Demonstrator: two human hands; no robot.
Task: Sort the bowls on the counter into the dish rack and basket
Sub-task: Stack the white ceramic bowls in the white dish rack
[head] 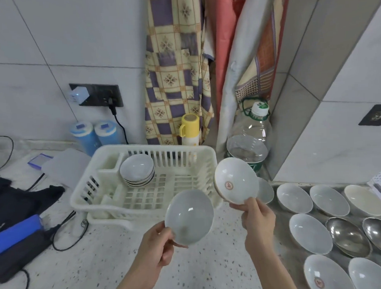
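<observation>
My left hand (155,246) grips a plain pale bowl (189,216) by its lower rim, tilted toward me, in front of the white dish rack (83,191). My right hand (256,220) holds a white bowl with a red emblem (236,183), also tilted, just right of the rack's near corner. A stack of several pale bowls (137,171) leans inside the rack at its back. More bowls lie on the counter at right: white ones (294,198), two steel ones (348,236) and an emblem bowl (325,273).
A clear water bottle (252,129) and a glass bowl (247,151) stand right of the rack, a yellow mug (190,127) behind it. Cables (69,233), a blue box (17,232) and dark cloth (20,197) lie at left. Hanging cloths (174,69) cover the wall.
</observation>
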